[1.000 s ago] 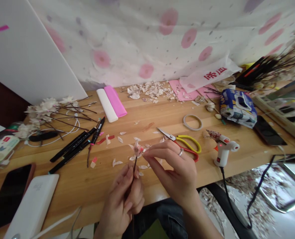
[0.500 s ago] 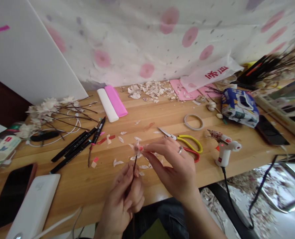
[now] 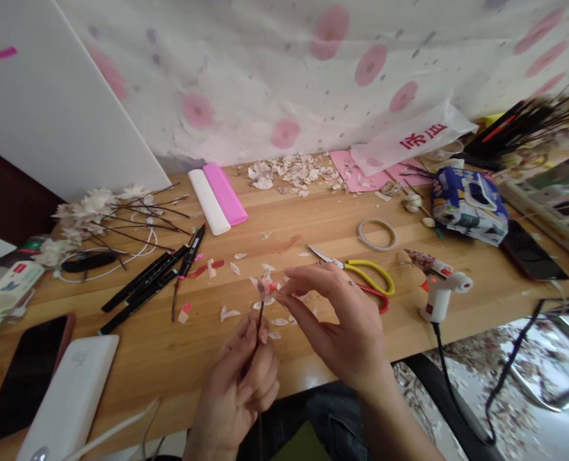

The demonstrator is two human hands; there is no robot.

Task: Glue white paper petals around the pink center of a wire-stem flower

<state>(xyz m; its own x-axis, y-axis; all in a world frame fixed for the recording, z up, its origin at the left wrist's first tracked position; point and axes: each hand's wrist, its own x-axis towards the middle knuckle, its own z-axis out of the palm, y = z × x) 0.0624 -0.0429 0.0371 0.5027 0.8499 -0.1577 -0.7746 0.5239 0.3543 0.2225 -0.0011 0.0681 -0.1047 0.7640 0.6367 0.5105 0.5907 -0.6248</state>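
Observation:
My left hand [image 3: 243,374] is closed round a thin brown stem [image 3: 261,311], which stands nearly upright in its fingers. At the stem's top sits a small flower [image 3: 265,286] with pale translucent petals and a bit of pinkish red. My right hand [image 3: 344,317] reaches in from the right, thumb and forefinger pinched together right beside the flower. Whatever is between those fingertips is too small to make out. Loose pale petals [image 3: 229,313] lie on the wooden table [image 3: 169,365] round the flower. Scissors [image 3: 370,274] with yellow and red handles lie partly behind my right hand.
A hot glue gun [image 3: 438,294] stands at the right, its cord running off the table edge. Nearby are a tape roll [image 3: 377,235] and a wipes pack [image 3: 471,202]. Black markers [image 3: 143,282], finished-looking white flowers [image 3: 95,208] and a white power bank [image 3: 70,397] lie left. Petals [image 3: 294,171] are heaped behind.
My right hand has shifted very slightly right, its fingertips staying close by the flower. My left hand keeps the stem in the same place. The view has turned a little.

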